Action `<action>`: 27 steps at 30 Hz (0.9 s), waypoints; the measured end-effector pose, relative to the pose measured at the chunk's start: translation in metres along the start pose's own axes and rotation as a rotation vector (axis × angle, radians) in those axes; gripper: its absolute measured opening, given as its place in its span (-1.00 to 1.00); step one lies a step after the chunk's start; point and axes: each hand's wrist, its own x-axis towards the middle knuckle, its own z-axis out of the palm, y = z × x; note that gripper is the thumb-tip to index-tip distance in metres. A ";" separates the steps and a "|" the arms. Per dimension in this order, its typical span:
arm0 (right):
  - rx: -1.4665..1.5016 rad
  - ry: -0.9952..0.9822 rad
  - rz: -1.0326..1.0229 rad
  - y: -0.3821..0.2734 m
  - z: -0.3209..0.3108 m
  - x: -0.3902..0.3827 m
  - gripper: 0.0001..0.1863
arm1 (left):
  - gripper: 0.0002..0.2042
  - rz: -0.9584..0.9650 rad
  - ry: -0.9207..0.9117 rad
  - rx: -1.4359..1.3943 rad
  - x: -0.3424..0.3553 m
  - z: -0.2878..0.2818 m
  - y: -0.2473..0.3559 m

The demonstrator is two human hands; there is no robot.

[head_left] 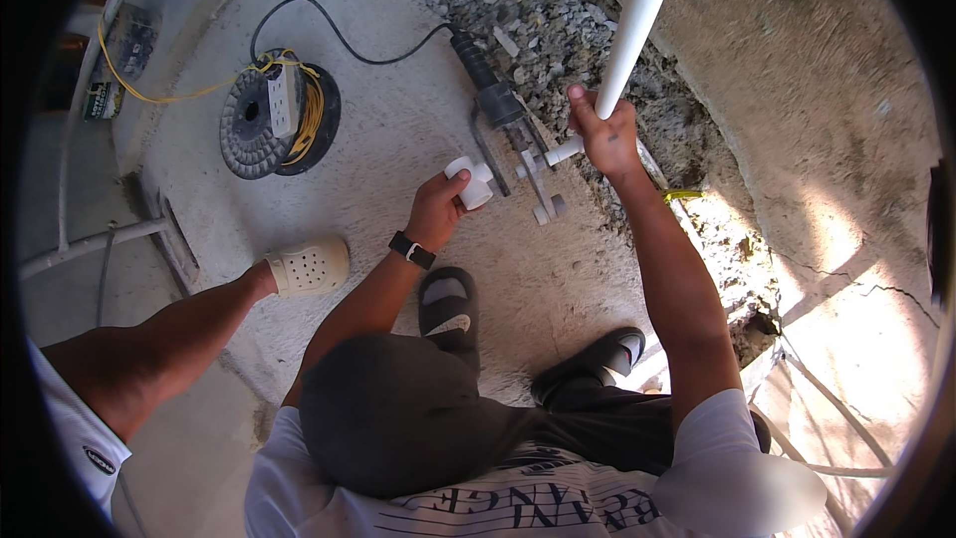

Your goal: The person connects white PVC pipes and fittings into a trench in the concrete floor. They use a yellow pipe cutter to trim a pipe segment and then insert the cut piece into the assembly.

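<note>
A head-worn fisheye looks steeply down at the nearby hands (609, 142).

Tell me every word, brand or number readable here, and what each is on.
White shirt: large dark lettering, left uncopied.
Left sandal: pale curved mark.
Dark oval patch on another person's clothing: small lettering, unclear.
Dark package, upper left: too small to read.
White pipe, white fitting: none I can make out.

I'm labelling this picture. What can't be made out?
Head view:
Long white plastic pipe: upper end cut off by the top edge.
Whether it meets the short white plastic tube: right hand covers this.
Most fingers of the left hand: behind the white T-shaped plastic fitting.
</note>
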 end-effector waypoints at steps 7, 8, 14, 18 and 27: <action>0.125 -0.029 -0.071 -0.058 0.027 -0.017 -0.36 | -0.53 0.033 -0.239 -0.123 -0.014 0.025 0.022; 0.126 -0.034 -0.070 -0.062 0.028 -0.018 -0.36 | -0.52 0.033 -0.252 -0.118 -0.015 0.025 0.022; 0.117 -0.017 -0.095 -0.061 0.030 -0.020 -0.36 | -0.51 0.057 -0.307 -0.135 -0.014 0.034 0.023; 0.090 0.006 -0.117 -0.063 0.033 -0.026 -0.36 | -0.53 0.062 -0.291 -0.142 -0.014 0.035 0.023; 0.066 -0.047 -0.117 -0.067 0.024 -0.029 -0.39 | -0.63 0.048 -0.135 0.063 -0.022 0.053 0.038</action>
